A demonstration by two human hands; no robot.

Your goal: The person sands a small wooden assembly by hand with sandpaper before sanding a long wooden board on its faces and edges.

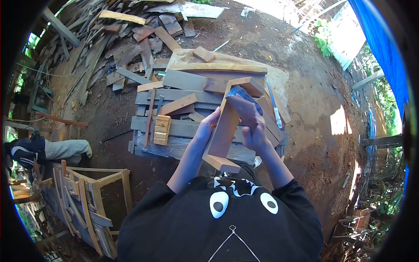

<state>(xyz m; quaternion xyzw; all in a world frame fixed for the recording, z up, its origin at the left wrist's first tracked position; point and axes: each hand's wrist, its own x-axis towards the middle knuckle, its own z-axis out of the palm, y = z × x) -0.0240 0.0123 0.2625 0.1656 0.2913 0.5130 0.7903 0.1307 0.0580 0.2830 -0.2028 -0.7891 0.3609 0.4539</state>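
My left hand (pixel 207 127) is closed around the long side of a U-shaped wooden piece (pixel 223 131), a board with a short block at each end. It is held tilted above the workbench, its near end close to my shirt. In my right hand (pixel 256 133) is a bent sheet of sandpaper (pixel 245 108), brownish with a bluish part near the top. The sandpaper lies against or just over the upper part of the wooden piece; exact contact is hard to make out. Some fingers of both hands are hidden behind what they hold.
The plank-topped workbench (pixel 176 127) carries loose boards, a slatted wooden block (pixel 162 130) and a long thin tool (pixel 274 102) at right. Scrap wood (pixel 126 52) is heaped beyond it. At left are a wooden frame (pixel 94 185) and another person (pixel 65 148). A blue tarp (pixel 386 48) hangs right.
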